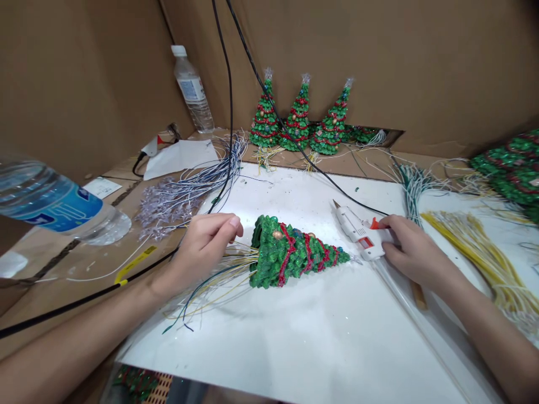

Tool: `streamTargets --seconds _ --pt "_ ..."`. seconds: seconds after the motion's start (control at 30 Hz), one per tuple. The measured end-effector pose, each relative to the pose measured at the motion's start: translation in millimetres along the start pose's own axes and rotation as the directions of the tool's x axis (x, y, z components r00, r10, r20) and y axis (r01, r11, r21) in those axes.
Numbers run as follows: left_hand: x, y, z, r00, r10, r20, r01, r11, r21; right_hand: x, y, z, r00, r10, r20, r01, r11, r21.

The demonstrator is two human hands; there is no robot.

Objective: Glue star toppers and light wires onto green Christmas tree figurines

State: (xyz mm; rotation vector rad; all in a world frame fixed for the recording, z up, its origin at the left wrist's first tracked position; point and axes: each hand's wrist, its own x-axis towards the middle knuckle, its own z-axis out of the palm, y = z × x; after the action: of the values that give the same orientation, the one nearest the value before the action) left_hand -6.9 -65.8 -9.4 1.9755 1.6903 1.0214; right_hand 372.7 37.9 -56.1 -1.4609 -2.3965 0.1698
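Two bare hands are shown, a left hand (208, 241) and a right hand (406, 244), with one glue gun (359, 231) and one decorated tree (290, 252) on its side. Three standing trees (297, 120) are countable behind; the overlapping trees at the right edge (511, 168) are not. There are two bottles, one large bottle (63, 199) and one small bottle (193, 92), plus three wire bundles: one bluish bundle (206, 177), one green-and-white bundle (414, 191), one yellow bundle (484, 252).
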Motion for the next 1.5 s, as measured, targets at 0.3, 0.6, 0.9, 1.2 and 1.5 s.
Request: streamTargets --seconds 0.3,0.6,0.9,1.2,1.5 --pt "5 3 -3.3 0.994 -0.092 0.055 0.093 0.995 -0.022 -1 1 1 1.0 0.014 0.024 -0.014 1.0 -0.006" --pt "23 -4 -21.0 0.862 -0.113 0.494 0.206 0.969 -0.137 -2 0 -3 0.998 0.015 0.066 -0.014 1.0 -0.025" --pt "20 -18 -19.2 0.757 -0.126 0.642 0.389 0.876 -0.287 -3 8 -1 0.998 0.02 0.066 -0.016 0.998 -0.06" --pt "16 -18 -19.4 0.732 -0.122 0.67 0.506 0.755 -0.416 -5 20 3 1.0 -0.015 0.02 0.017 0.998 -0.067" --pt "15 -23 -19.3 0.706 -0.082 0.703 0.543 0.7 -0.464 -15 52 12 0.996 -0.071 0.058 0.076 0.993 -0.087"
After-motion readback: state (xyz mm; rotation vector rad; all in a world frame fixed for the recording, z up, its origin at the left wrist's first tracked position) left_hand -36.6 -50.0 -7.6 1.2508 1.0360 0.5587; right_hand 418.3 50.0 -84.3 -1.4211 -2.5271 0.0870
